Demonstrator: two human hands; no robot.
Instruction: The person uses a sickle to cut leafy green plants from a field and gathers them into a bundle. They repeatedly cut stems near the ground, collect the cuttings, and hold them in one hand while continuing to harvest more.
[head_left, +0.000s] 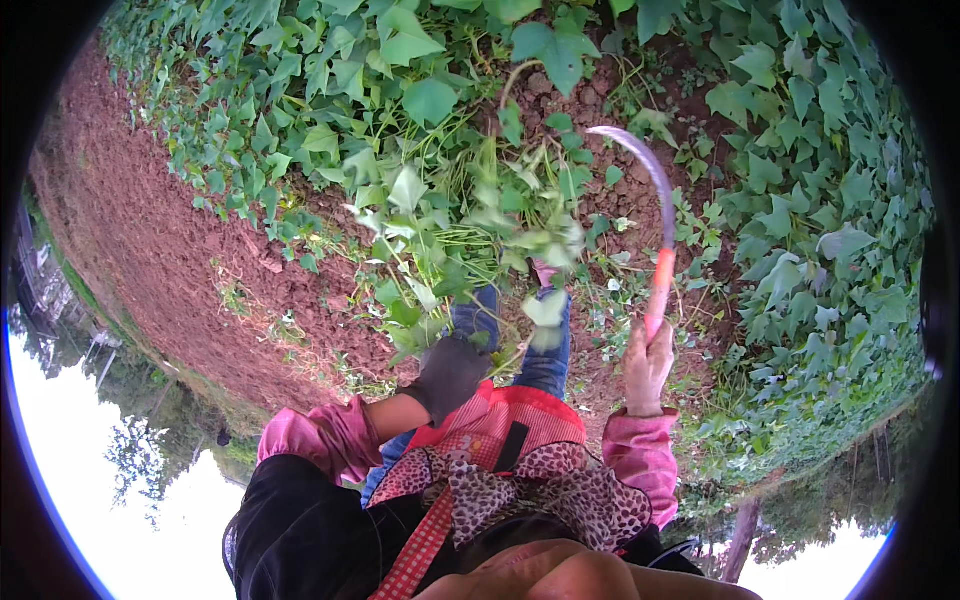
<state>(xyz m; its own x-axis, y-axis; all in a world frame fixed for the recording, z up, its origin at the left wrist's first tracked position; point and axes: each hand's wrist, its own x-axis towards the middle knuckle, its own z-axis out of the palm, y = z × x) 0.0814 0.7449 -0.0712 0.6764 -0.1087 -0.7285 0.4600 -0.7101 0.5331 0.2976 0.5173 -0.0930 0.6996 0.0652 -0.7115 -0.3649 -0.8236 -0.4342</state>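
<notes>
My left hand (457, 371), in a dark grey glove, is closed around a bunch of leafy green vines (420, 262), which look like sweet potato vines. The bunch hangs in front of my legs, its leaves partly blurred. Off to the right, my bare right hand (649, 367) grips the orange-pink handle of a sickle (664, 202). Its curved metal blade points away from me, with the tip hooking left above the soil. Between the blade and the held bunch there is a gap. Leaves hide most of my feet.
Dense vines (300, 82) cover the ground ahead, and another leafy row (817, 225) runs along the right. Bare reddish soil (172, 232) lies to the left. Directly below are my legs in blue jeans (546, 360) and a red apron (525, 409).
</notes>
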